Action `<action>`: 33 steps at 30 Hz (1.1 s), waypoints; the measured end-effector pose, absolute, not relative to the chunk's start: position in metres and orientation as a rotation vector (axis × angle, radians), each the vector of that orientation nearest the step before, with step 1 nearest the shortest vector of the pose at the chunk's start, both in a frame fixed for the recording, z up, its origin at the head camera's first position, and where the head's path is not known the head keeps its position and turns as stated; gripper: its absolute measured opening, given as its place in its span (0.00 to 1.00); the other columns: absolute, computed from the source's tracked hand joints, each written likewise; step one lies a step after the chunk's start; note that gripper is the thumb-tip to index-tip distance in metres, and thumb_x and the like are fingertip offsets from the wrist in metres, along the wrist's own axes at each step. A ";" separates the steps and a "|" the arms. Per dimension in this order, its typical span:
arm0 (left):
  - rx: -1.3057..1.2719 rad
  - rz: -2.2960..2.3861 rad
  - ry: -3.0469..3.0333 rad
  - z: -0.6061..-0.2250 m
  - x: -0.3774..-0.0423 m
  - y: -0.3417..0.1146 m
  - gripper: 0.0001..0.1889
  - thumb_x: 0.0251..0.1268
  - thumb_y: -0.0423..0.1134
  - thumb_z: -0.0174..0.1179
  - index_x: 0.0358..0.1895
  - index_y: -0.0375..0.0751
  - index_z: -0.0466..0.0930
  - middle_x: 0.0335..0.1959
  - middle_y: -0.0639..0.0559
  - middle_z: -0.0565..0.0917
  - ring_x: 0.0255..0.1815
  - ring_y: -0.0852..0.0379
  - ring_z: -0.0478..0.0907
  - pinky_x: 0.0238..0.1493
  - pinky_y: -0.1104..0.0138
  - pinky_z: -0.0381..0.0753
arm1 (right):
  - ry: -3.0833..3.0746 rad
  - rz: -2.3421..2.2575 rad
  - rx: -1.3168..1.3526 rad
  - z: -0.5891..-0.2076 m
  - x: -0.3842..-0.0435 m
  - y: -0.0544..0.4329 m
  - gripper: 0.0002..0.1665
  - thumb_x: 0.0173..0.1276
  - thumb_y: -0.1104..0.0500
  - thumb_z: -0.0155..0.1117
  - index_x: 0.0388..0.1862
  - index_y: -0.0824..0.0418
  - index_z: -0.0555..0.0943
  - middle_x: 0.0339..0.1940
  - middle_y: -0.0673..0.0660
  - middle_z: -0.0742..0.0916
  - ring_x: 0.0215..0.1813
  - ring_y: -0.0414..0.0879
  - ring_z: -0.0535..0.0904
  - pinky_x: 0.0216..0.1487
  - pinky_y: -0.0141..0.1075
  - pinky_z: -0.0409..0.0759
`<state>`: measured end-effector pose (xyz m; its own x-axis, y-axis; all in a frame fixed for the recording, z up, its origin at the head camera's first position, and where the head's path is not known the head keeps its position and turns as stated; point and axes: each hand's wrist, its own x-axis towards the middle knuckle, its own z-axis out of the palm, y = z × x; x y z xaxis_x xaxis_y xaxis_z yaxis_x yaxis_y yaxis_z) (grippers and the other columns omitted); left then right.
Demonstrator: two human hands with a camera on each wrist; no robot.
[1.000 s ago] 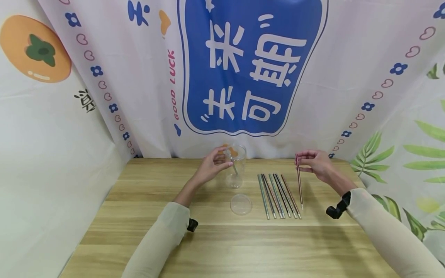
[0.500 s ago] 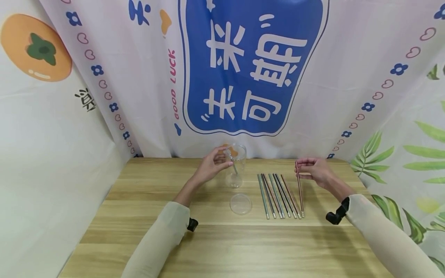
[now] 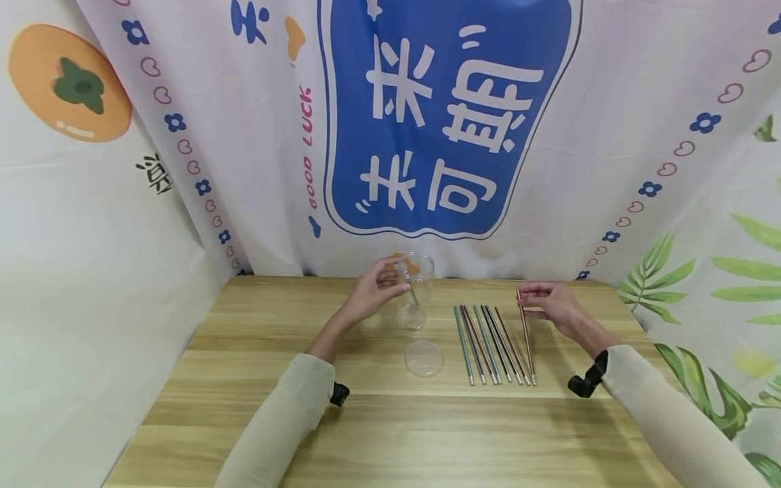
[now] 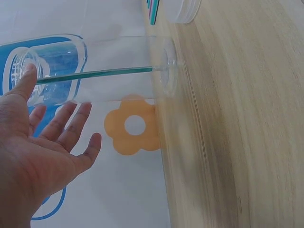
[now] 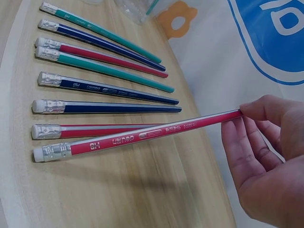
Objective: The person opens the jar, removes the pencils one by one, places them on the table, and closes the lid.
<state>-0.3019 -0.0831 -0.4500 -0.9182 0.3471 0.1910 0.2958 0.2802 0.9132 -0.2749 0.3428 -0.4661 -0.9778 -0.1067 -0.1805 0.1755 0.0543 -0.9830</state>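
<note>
A tall clear jar (image 3: pixel 422 298) stands upright near the table's back edge. One green pencil (image 4: pixel 104 73) leans inside it. My left hand (image 3: pixel 371 293) holds the jar near its mouth, thumb at the rim and fingers along the side. Between thumb and fingertips, my right hand (image 3: pixel 554 303) pinches a red pencil (image 5: pixel 156 134) by its upper end. That pencil slants down, its white eraser end low at the right end of a row of pencils (image 3: pixel 488 342). In the right wrist view it crosses over another red pencil (image 5: pixel 109 128) in the row.
A round clear lid (image 3: pixel 424 358) lies on the wooden table (image 3: pixel 390 434) in front of the jar. Green, blue and red pencils lie side by side, eraser ends toward me. A printed cloth (image 3: pixel 268 169) hangs right behind the table.
My right hand has come down and slightly toward me, bringing the red pencil's eraser end down level with the row's ends. My left hand and the jar stay in place.
</note>
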 end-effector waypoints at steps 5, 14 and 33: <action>0.610 1.744 2.483 -0.448 -0.301 -0.083 0.37 0.69 0.44 0.74 0.77 0.46 0.69 0.69 0.40 0.82 0.70 0.42 0.80 0.66 0.50 0.84 | 2.133 -2.004 0.079 -0.473 -0.277 0.343 0.17 0.72 0.74 0.67 0.58 0.73 0.82 0.44 0.54 0.92 0.46 0.44 0.91 0.58 0.46 0.89; 0.600 1.732 2.487 -0.447 -0.301 -0.083 0.37 0.68 0.43 0.74 0.77 0.45 0.69 0.68 0.39 0.82 0.70 0.42 0.80 0.68 0.52 0.82 | 2.181 -1.942 0.086 -0.484 -0.279 0.343 0.22 0.72 0.73 0.67 0.64 0.75 0.78 0.45 0.53 0.92 0.51 0.49 0.90 0.58 0.43 0.88; 0.614 1.750 2.476 -0.449 -0.302 -0.082 0.36 0.69 0.43 0.74 0.77 0.43 0.69 0.68 0.38 0.81 0.70 0.41 0.79 0.68 0.54 0.83 | 2.273 -1.852 0.145 -0.506 -0.284 0.337 0.25 0.73 0.70 0.69 0.66 0.78 0.76 0.51 0.62 0.91 0.47 0.45 0.91 0.52 0.37 0.90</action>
